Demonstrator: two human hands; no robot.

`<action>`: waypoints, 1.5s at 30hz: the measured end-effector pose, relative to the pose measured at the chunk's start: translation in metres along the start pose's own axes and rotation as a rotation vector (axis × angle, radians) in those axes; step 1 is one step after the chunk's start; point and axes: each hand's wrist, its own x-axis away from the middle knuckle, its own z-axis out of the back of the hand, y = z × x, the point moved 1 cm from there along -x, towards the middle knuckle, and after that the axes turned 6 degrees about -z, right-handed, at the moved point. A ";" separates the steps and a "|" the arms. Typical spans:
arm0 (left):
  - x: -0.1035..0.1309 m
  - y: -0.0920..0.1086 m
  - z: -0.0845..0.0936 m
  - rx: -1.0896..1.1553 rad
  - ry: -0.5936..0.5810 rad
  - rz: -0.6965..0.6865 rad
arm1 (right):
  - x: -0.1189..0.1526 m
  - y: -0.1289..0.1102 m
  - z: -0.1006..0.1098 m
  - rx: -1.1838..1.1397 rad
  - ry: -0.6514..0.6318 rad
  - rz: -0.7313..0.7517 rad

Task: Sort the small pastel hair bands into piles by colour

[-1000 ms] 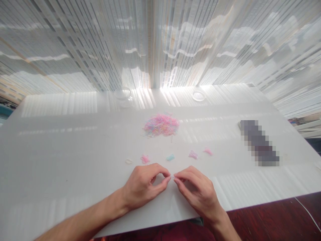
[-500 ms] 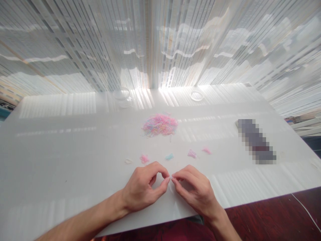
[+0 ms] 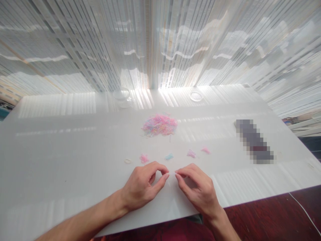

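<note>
My left hand (image 3: 145, 184) and my right hand (image 3: 197, 185) face each other over the table's near side, thumb and forefinger pinched on each. A tiny pale rubber band (image 3: 172, 173) spans the narrow gap between the fingertips, one end in each pinch. Just beyond the hands lie small groups of rubber bands in a row: a whitish one (image 3: 127, 161), a pink cluster (image 3: 144, 158), a light blue bunch (image 3: 169, 156), a lilac bunch (image 3: 191, 153) and another pink bunch (image 3: 206, 150). Farther back sits a loose heap of pastel rubber bands (image 3: 159, 125).
A clear round container (image 3: 122, 97) stands at the white table's (image 3: 62, 144) far edge, with a clear round lid (image 3: 196, 96) to its right. A blurred-out dark oblong object (image 3: 254, 142) lies on the right. Sheer curtains (image 3: 150, 43) hang behind the table.
The fingertips have moved slightly apart, my right hand shifting a little to the right, and the pale band now shows stretched between them. The groups and the heap look the same.
</note>
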 end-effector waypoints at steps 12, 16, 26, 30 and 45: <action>0.001 -0.001 0.001 -0.027 -0.036 -0.043 | -0.013 0.024 0.032 0.330 0.269 -0.094; 0.000 -0.001 0.001 -0.031 -0.031 -0.052 | -0.014 0.031 0.030 0.334 0.252 -0.128; 0.000 -0.002 0.001 -0.028 -0.032 -0.040 | -0.011 0.034 0.028 0.352 0.219 -0.146; 0.000 -0.002 0.000 -0.029 -0.026 -0.049 | -0.012 0.035 0.026 0.388 0.224 -0.147; -0.001 0.004 0.003 -0.062 -0.022 -0.196 | -0.016 0.030 0.026 0.326 0.239 -0.144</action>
